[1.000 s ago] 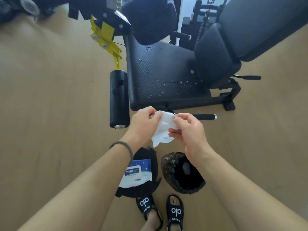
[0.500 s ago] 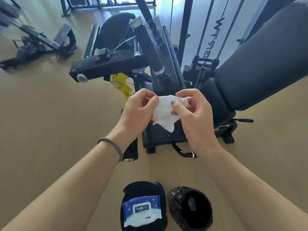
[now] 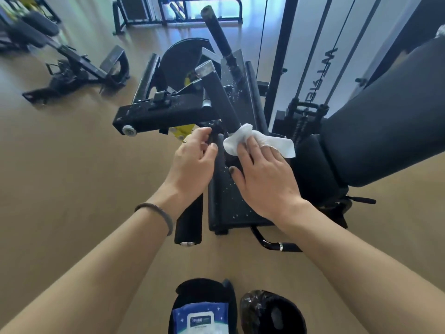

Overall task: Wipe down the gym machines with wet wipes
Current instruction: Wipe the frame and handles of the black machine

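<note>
Wipes pack (image 3: 201, 319) at my feet, lined bin (image 3: 272, 314) right of it. Right hand (image 3: 262, 174) lies flat, fingers spread over the wipe (image 3: 260, 141), pressing it at the base of the bar (image 3: 220, 100). Left hand (image 3: 192, 162) is loosely curled by the frame (image 3: 168, 114), holding nothing I can see. Wipe is white, crumpled, half unfolded. Likely limp, light and damp; best palmed flat or wrapped round the bar, not pinched. Seat (image 3: 228, 196) is speckled with droplets.

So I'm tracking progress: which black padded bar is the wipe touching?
The upright padded bar: the white wipe under the right hand meets its lower end. The roller by the floor is untouched.
</note>
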Demonstrator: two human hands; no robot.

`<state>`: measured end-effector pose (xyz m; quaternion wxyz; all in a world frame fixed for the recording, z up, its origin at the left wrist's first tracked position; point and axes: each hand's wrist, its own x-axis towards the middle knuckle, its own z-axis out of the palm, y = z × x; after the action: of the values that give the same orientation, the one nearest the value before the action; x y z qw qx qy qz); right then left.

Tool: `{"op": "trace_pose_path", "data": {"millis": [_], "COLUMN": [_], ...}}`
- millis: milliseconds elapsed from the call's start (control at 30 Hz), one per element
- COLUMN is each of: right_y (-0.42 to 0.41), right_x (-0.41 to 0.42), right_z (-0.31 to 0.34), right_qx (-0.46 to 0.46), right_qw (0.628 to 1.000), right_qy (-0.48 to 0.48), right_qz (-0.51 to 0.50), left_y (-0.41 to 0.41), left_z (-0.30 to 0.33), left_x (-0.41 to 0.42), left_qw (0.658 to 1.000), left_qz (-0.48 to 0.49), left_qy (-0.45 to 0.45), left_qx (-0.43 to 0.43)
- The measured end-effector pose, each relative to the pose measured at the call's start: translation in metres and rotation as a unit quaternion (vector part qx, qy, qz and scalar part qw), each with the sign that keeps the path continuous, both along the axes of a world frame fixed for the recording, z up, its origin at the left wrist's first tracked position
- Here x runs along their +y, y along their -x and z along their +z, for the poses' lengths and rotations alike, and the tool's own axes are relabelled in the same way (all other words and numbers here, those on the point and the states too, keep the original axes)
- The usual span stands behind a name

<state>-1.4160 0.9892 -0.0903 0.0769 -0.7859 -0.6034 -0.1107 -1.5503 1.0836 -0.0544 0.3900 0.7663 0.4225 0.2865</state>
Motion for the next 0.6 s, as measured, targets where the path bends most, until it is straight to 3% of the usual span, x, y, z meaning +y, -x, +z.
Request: {"op": "trace_pose_path", "data": {"millis": [167, 333, 500, 600], "right_y": [0.012, 0.020, 0.045, 0.059], "right_x": [-0.001, -0.003, 0.019, 0.030], "right_z": [-0.005, -0.006, -0.003, -0.007], "right_qx": [-0.002, -0.081, -0.158, -0.129], "right_qw": [1.000, 0.995, 0.978, 0.980], "right_qy": [-0.004, 0.043, 0.133, 0.146], "right_qz": [-0.001, 0.028, -0.006, -0.040], "left_y": [-0.020, -0.049, -0.049, -0.047], "left_z": [0.042, 0.077, 0.075, 0.071], "left_x": [0.037, 0.074, 0.101, 0.109], "left_qw": [0.995, 0.997, 0.995, 0.988], "left_qz": [0.030, -0.013, -0.071, -0.122], "left_qy": [0.000, -0.075, -0.054, -0.081], "left_qx": [-0.091, -0.015, -0.053, -0.049]}}
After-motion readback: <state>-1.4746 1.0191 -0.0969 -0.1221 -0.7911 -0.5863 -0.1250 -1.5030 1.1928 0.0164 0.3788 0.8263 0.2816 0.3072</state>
